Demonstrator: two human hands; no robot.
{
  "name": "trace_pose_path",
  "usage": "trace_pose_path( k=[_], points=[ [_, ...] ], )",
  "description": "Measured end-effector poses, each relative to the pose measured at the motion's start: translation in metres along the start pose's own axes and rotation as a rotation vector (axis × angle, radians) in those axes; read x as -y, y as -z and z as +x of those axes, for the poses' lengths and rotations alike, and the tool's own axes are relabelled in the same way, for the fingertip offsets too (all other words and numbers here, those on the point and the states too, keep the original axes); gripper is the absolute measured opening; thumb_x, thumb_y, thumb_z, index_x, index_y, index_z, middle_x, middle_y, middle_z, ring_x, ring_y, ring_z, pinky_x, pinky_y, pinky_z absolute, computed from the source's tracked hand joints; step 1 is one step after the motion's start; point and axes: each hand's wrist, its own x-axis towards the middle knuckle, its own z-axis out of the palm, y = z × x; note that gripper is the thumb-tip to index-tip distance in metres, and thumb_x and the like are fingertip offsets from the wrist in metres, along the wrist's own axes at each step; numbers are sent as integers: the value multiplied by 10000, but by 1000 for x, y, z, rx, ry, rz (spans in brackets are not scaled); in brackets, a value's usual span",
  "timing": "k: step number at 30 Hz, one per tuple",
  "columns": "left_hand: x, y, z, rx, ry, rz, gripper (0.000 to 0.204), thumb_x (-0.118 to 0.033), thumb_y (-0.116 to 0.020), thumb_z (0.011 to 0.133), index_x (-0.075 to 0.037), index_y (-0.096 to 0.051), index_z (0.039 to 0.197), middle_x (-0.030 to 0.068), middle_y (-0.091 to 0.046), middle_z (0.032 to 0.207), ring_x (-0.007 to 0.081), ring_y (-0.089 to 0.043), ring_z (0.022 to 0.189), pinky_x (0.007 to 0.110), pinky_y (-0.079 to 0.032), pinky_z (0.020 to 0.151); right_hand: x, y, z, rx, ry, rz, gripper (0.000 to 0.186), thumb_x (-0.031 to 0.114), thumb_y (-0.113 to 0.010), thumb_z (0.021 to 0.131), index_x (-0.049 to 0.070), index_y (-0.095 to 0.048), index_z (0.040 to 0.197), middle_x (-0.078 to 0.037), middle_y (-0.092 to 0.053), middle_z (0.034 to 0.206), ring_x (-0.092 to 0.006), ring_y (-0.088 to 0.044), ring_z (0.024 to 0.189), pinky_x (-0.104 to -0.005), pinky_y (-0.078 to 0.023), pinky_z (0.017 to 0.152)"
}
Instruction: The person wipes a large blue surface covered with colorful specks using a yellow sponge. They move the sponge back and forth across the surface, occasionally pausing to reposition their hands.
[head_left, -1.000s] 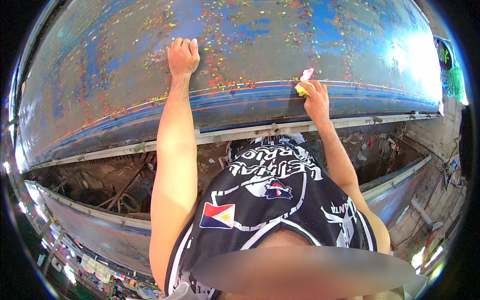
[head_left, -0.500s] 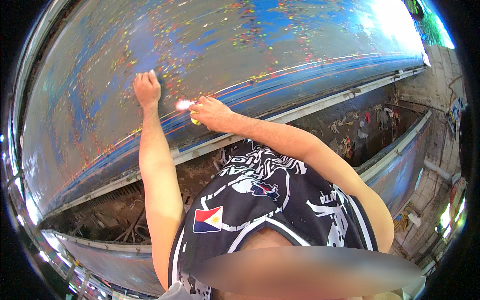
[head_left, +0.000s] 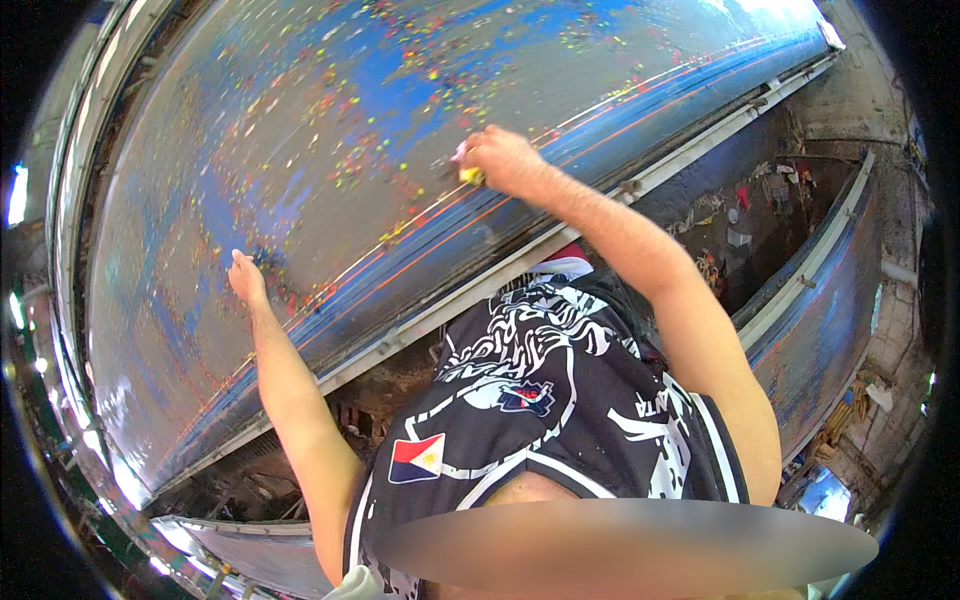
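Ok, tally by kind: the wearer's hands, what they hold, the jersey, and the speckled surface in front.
Left hand and right hand: 2
Yellow-and-pink bundle: 1
Black-and-white jersey: 1
Speckled surface: 1
Total: 5

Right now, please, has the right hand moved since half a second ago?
Yes: the right hand has moved rightward along the paint-spattered table, nearer its right corner.

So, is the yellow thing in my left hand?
No, your right hand grips the yellow thing, while your left hand is well apart from it.
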Motion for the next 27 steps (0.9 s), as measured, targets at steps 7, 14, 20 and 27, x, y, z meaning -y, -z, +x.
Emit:
trace_pose_path(
  k=[7,14,20,27],
  points=[
    [-222,-61,-164,-215,-345,-307,447,-302,-556,1136,-53,-750,819,157,-733,910,370,-693,956,512,-516,883,-206,92,-103,-201,-283,-33,246,93,-769,901,247,-889,1052,-59,-797,1233,-330,-707,1195,-458,-583,1057],
    [-345,-96,-285,-91,-551,-283,304,-183,-643,1085,-21,-672,829,143,-698,917,368,-661,899,489,-499,839,-324,127,-151,-407,-388,-264,408,1,-731,881,228,-855,1197,-19,-802,1267,-330,-730,1089,-429,-588,981],
    [-347,-111,-292,-102,-578,-254,290,-170,-637,1082,1,-642,848,145,-676,891,377,-650,880,499,-492,810,-253,95,-129,-416,-269,-106,381,6,-736,838,217,-842,1137,-38,-788,1266,-304,-720,1092,-424,-599,964],
    [-344,-110,-297,-102,-596,-254,282,-165,-586,1079,-24,-679,854,147,-683,917,374,-657,901,501,-492,823,-166,64,-88,-114,228,115,418,68,-829,756,195,-812,1154,-19,-738,1189,-277,-684,1100,-436,-614,948]
  ],
)
